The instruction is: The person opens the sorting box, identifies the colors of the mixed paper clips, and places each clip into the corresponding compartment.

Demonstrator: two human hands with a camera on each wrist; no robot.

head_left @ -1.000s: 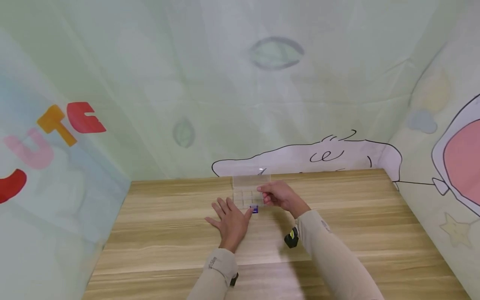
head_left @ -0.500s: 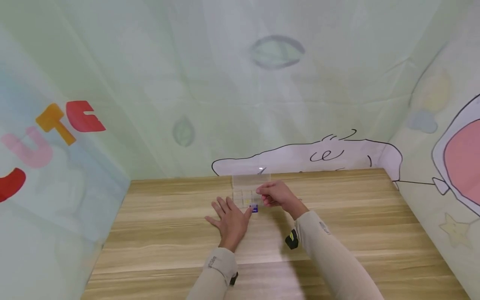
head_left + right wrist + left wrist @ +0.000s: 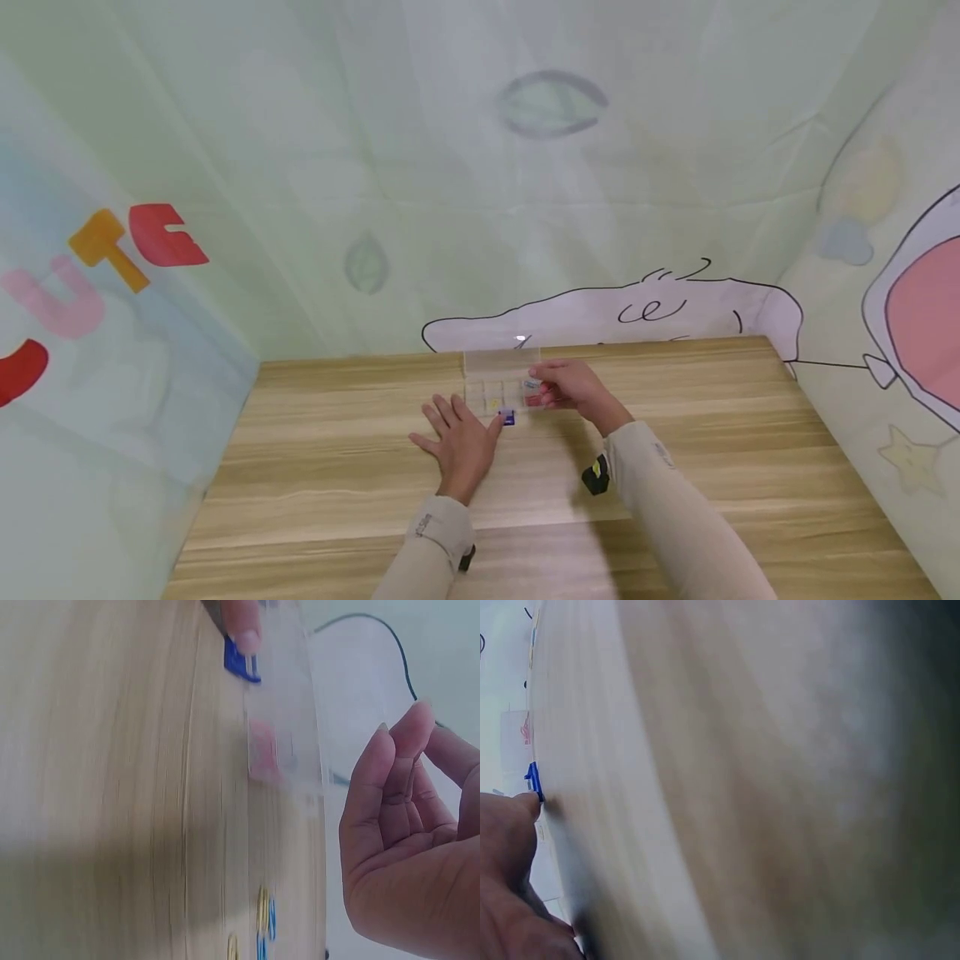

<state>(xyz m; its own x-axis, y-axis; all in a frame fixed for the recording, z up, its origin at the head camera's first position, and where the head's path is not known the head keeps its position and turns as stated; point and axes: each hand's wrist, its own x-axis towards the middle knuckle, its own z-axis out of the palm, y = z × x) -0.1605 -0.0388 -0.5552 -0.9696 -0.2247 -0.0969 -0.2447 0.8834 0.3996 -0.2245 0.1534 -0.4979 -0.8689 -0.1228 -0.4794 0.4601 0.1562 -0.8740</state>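
A clear plastic compartment box (image 3: 512, 392) stands near the table's back edge, its transparent lid (image 3: 501, 362) raised. Yellow bits (image 3: 493, 404) lie in one middle compartment; blue and red contents (image 3: 532, 398) show in the rightmost one. My left hand (image 3: 467, 446) lies with fingers spread on the table at the front left. Its thumb touches a blue clasp-like piece (image 3: 238, 660) at the box's front. My right hand (image 3: 573, 390) is beside the box's right end. In the right wrist view its fingers are loosely bent, with nothing visible between them.
Several gold and blue paper clips (image 3: 264, 911) lie on the wood-grain table (image 3: 337, 467) to the right of the box, behind my right hand in the head view. A printed fabric wall (image 3: 450, 208) rises directly behind the table edge, with side walls left and right.
Yellow bits have appeared in the middle compartment. My right hand has moved right, uncovering the blue and red contents of the end compartment. The left hand has stayed still.
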